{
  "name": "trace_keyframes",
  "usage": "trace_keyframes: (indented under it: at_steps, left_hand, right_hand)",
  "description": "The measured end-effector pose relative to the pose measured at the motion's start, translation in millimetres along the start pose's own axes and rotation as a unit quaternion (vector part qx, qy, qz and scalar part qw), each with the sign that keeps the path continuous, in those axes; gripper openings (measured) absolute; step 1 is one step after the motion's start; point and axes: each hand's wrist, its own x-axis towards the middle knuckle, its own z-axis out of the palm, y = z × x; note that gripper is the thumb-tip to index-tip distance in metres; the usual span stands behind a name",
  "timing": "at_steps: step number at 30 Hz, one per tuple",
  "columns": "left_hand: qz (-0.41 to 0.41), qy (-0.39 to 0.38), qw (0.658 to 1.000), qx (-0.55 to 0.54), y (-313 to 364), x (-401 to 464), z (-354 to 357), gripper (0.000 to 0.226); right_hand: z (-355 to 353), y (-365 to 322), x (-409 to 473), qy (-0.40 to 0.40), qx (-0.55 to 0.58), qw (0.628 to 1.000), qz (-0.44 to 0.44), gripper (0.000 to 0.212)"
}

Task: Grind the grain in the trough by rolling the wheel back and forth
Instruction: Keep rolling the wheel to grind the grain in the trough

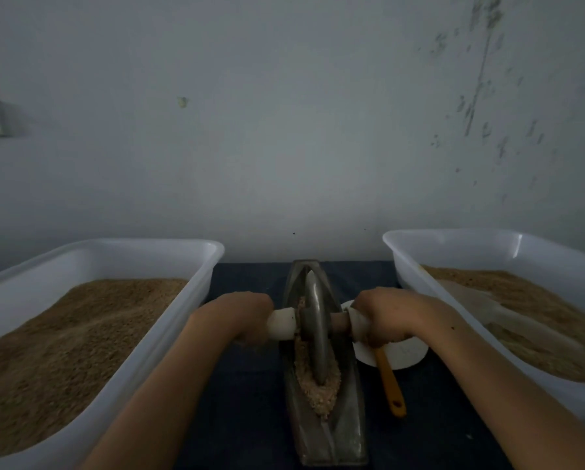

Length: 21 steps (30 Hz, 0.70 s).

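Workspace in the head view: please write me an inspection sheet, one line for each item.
Surface: dark cloth-covered table.
Job's things: metal wheel stands upright in the narrow trough; crushed grain lies around it.
Clutter: left tub and right tub, both white, hold brown grain; white bowl with an orange-handled tool beside the trough.
Grippers: left hand and right hand each grip a white handle of the axle.
Cables: nothing seen.
Surroundings: stained pale wall behind.

left tub (196,262) cropped, bowl (406,354) (white) half hidden
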Motion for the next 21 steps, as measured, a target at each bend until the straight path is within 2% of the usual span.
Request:
trace_keyframes:
  at_steps: [3,8,11,14,18,21]
  left_hand:
    - [-0.013,0.059,0.998,0.022,1,3,1,0.041]
    - [-0.035,0.23,0.972,0.039,4,9,14,0.022]
    - [-0.041,0.255,0.966,0.033,4,11,17,0.02]
    - [-0.032,0.219,0.974,0.051,1,10,14,0.024]
    - [-0.012,0.112,0.992,0.061,2,6,5,0.039]
    - [-0.006,0.038,0.999,0.032,2,4,-1,0.045]
  right_hand:
    - [1,-2,3,0.059,-0.007,0.998,0.007,0.025]
    - [13,-5,11,0.239,-0.018,0.971,0.004,0.021]
    - [19,-6,14,0.295,-0.027,0.955,-0.009,0.018]
    - [16,-4,13,0.257,-0.032,0.966,-0.009,0.017]
    - [3,1,6,0.114,-0.025,0.993,-0.016,0.027]
    - [0,3,1,0.027,-0.001,0.999,-0.022,0.024]
